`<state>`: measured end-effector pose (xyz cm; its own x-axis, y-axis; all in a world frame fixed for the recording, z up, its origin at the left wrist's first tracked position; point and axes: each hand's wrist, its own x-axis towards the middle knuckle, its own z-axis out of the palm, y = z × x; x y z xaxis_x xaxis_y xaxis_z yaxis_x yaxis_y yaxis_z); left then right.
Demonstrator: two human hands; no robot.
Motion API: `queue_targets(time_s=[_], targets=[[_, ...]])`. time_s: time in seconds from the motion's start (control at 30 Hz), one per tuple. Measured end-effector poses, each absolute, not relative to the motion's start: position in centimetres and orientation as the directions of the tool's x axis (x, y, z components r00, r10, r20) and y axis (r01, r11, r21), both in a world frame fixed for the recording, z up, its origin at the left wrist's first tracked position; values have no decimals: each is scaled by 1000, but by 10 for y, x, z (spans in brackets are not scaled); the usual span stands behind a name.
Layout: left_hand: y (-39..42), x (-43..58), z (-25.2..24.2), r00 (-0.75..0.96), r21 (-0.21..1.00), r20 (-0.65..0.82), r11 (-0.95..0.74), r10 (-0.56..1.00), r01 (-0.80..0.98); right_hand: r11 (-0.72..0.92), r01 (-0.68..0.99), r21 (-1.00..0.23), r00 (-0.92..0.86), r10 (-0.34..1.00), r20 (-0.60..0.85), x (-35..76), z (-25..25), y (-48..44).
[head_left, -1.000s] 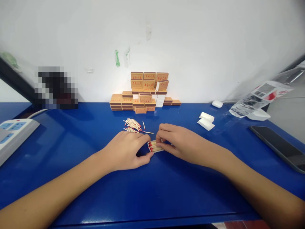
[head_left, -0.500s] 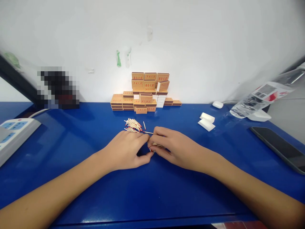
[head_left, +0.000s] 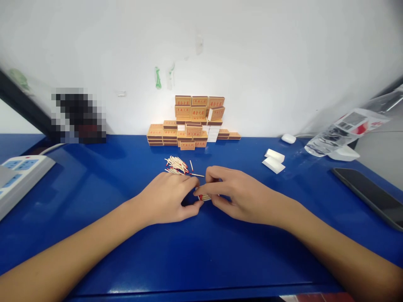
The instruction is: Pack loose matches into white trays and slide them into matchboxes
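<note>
A small open matchbox tray (head_left: 204,196) filled with red-tipped matches lies on the blue table (head_left: 201,247), mostly hidden between my hands. My left hand (head_left: 166,199) pinches its left end with thumb and forefinger. My right hand (head_left: 234,191) covers it from the right, fingers curled over the matches and pressing on them. Just behind my left hand lies a loose heap of matches (head_left: 178,165), with a single match (head_left: 197,174) beside it.
A stack of tan matchboxes (head_left: 193,123) stands against the white wall. Two white inner trays (head_left: 273,161) lie to the right, with a white earbud case (head_left: 288,138), a plastic bag (head_left: 343,130) and a dark phone (head_left: 371,195). A power strip (head_left: 19,174) sits at the left.
My right hand has slid left over the tray, so the matches that showed a second ago are now largely covered. My left hand has stayed in place.
</note>
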<state>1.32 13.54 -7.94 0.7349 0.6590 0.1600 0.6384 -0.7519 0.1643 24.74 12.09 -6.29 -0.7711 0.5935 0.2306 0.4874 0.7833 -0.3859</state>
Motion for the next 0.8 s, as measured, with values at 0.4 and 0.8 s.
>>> queue_targets(time_s=[0.4, 0.8], targets=[[134, 13, -78, 741, 149, 178, -762, 647, 630, 776, 523, -353, -749, 616, 244, 252, -57, 124], [133, 12, -78, 748, 142, 167, -766, 643, 627, 736, 593, -327, -726, 665, 179, 259, -56, 129]])
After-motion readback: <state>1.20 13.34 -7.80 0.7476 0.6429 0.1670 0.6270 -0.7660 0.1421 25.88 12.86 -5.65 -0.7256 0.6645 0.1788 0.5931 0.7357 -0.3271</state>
